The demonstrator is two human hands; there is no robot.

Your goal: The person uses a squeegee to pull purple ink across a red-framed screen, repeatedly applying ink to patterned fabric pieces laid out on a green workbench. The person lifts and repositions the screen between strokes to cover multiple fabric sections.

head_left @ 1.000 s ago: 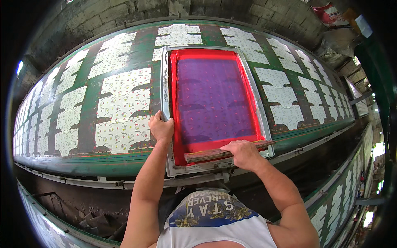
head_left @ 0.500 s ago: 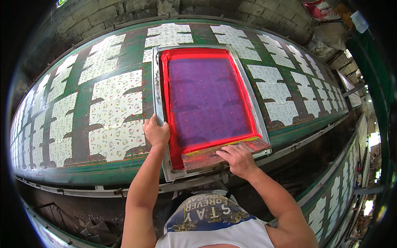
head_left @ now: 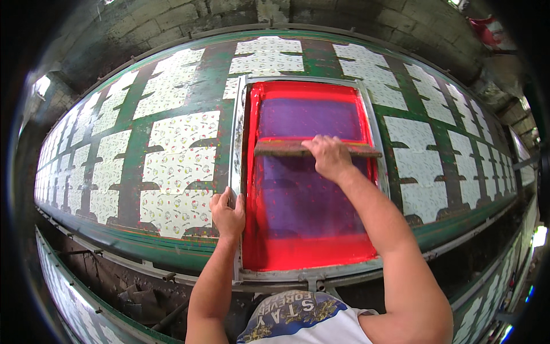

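Note:
A silk-screen frame (head_left: 235, 166) with pale metal sides lies on the long green table. Its purple mesh (head_left: 309, 198) is bordered by wet red ink (head_left: 312, 252), thickest along the near end. My right hand (head_left: 330, 157) grips a wooden squeegee (head_left: 286, 149), which lies crosswise on the mesh in its upper half. A line of red ink runs along the squeegee's far edge. My left hand (head_left: 228, 213) is closed on the frame's left side, near its lower part. Through the mesh, dark notched shapes of the fabric beneath show faintly.
White printed fabric pieces (head_left: 180, 163) lie in rows over the green table (head_left: 229, 97), left and right of the frame. A metal rail (head_left: 154, 272) runs along the near edge. Behind stands a block wall (head_left: 189, 23); another table (head_left: 74, 298) shows at lower left.
The squeegee, in my right hand, has moved from the frame's near end away from me, past the mesh's middle. My left hand stays on the frame's left side. The view has shifted.

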